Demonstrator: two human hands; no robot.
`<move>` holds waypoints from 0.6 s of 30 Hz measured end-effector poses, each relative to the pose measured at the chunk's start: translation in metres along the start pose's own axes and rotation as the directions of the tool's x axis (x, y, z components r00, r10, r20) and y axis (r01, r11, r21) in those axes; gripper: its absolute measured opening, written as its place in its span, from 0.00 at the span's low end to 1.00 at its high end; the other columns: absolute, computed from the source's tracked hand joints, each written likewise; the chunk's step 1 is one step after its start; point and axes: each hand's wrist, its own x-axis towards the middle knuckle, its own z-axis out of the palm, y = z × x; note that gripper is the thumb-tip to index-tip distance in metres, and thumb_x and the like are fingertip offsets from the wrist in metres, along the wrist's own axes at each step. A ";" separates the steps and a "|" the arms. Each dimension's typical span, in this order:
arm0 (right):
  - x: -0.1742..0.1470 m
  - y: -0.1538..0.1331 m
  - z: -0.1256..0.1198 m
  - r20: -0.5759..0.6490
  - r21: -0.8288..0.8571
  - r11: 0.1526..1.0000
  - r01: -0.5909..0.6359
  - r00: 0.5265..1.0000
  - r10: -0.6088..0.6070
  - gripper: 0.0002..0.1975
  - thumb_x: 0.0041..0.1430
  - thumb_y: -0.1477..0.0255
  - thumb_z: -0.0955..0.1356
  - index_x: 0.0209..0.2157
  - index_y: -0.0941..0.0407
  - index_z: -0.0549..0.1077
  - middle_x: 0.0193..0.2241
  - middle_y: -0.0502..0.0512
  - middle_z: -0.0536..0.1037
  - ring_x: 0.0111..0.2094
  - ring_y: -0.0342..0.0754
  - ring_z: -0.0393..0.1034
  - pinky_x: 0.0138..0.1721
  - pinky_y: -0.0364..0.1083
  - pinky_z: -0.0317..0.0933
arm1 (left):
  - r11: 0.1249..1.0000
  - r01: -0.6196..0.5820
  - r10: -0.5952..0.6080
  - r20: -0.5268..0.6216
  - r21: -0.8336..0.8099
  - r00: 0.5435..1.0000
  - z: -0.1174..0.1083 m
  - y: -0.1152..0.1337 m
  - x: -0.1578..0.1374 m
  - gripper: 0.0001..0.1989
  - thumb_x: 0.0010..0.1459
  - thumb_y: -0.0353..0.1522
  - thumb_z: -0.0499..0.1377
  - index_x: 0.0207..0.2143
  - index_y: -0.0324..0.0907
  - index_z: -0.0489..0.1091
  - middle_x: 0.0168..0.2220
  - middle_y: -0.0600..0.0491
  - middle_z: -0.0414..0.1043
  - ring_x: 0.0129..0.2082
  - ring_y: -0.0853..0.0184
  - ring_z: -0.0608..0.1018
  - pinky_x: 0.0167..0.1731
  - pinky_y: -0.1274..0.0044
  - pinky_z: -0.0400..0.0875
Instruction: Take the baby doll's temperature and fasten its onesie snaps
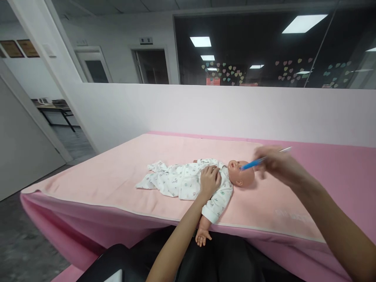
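A baby doll point(241, 178) in a white printed outfit point(188, 181) lies on its back, its head to the right. My left hand point(209, 180) rests on the doll's chest with the fingers lying over the cloth. Above and to the right of the doll's head, my right hand point(272, 158) is closed around a slim stick-like tool point(254, 163) with a blue front part and a pale rear end. The tool's tip appears over the doll's face near an eye; whether it touches cannot be told. Motion blurs the right hand.
A peach blanket point(117, 168) lies under the doll, over a pink cloth point(331, 176) that hangs down at the front. Behind the table stands a low white wall point(205, 109) with a window above. One doll hand point(202, 236) reaches over the front edge.
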 end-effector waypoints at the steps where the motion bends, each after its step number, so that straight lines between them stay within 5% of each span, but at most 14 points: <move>1: -0.003 0.006 0.001 0.000 -0.047 0.999 0.020 1.000 -0.020 0.20 0.57 0.59 0.58 0.21 0.57 0.69 0.13 0.47 0.69 0.11 0.39 0.60 0.12 0.39 0.56 | 1.000 0.000 0.000 0.002 0.004 1.000 -0.001 0.001 0.000 0.07 0.55 0.29 0.51 0.35 0.43 0.69 0.39 0.50 0.69 0.40 0.63 0.68 0.40 0.70 0.60; 6: -0.025 0.068 0.030 0.120 -0.393 0.914 0.104 0.991 -0.061 0.15 0.52 0.64 0.63 0.16 0.55 0.69 0.14 0.49 0.70 0.15 0.40 0.62 0.17 0.39 0.59 | 1.000 -0.018 0.018 0.006 -0.009 1.000 -0.002 0.001 0.001 0.05 0.55 0.29 0.52 0.33 0.42 0.67 0.39 0.50 0.69 0.41 0.64 0.68 0.41 0.71 0.59; 10: -0.042 0.125 0.034 0.254 -0.695 0.680 0.232 0.965 -0.068 0.13 0.56 0.74 0.58 0.25 0.55 0.72 0.26 0.55 0.76 0.26 0.46 0.70 0.27 0.44 0.63 | 0.999 -0.028 0.029 0.027 -0.039 0.999 -0.001 0.000 0.000 0.06 0.57 0.29 0.50 0.34 0.41 0.66 0.38 0.50 0.69 0.40 0.64 0.68 0.42 0.71 0.59; 14: -0.059 0.159 0.016 0.361 -0.745 0.584 0.323 0.931 -0.054 0.16 0.52 0.80 0.57 0.34 0.55 0.73 0.39 0.56 0.76 0.35 0.48 0.72 0.33 0.44 0.65 | 0.998 -0.033 0.035 0.034 -0.052 0.999 -0.002 0.001 0.000 0.07 0.58 0.28 0.49 0.35 0.41 0.66 0.37 0.50 0.69 0.40 0.64 0.68 0.42 0.70 0.58; 18: -0.070 0.177 0.008 0.337 -0.758 0.545 0.358 0.931 -0.142 0.20 0.54 0.80 0.56 0.43 0.54 0.71 0.42 0.56 0.75 0.40 0.48 0.71 0.38 0.46 0.66 | 0.998 -0.035 0.036 0.021 -0.053 0.999 -0.002 0.001 0.000 0.07 0.58 0.27 0.48 0.34 0.41 0.65 0.36 0.50 0.69 0.41 0.64 0.68 0.42 0.71 0.58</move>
